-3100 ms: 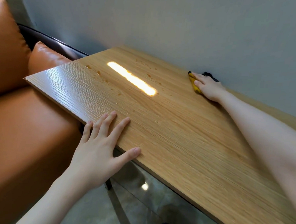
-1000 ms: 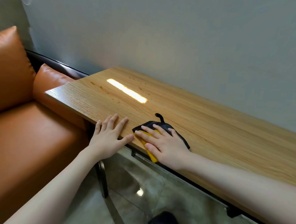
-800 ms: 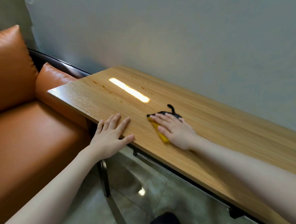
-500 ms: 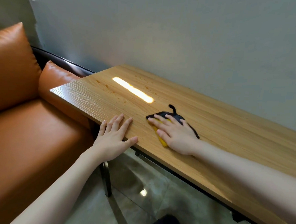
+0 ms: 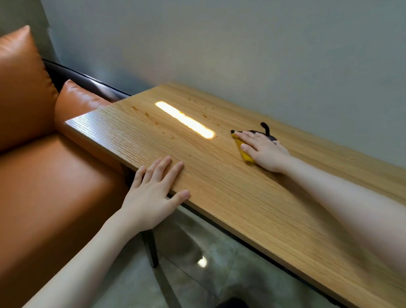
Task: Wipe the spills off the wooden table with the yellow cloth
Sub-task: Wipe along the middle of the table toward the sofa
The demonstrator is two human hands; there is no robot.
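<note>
Cloth [image 5: 244,153] lies flat on the table [image 5: 253,203], far back near the wall [image 5: 249,50]. It is yellow with a black part and a small black loop sticking up. The right hand [image 5: 261,149] lies flat on top of it, fingers out straight, pressing down and not gripping. The left hand [image 5: 153,193] rests open on the near edge of the table, holding nothing. Small brown spills [image 5: 147,114] dot the wood to the left of the cloth, around a bright strip of light [image 5: 184,122]. An orange sofa [image 5: 31,180] sits just beside the table's left end.
</note>
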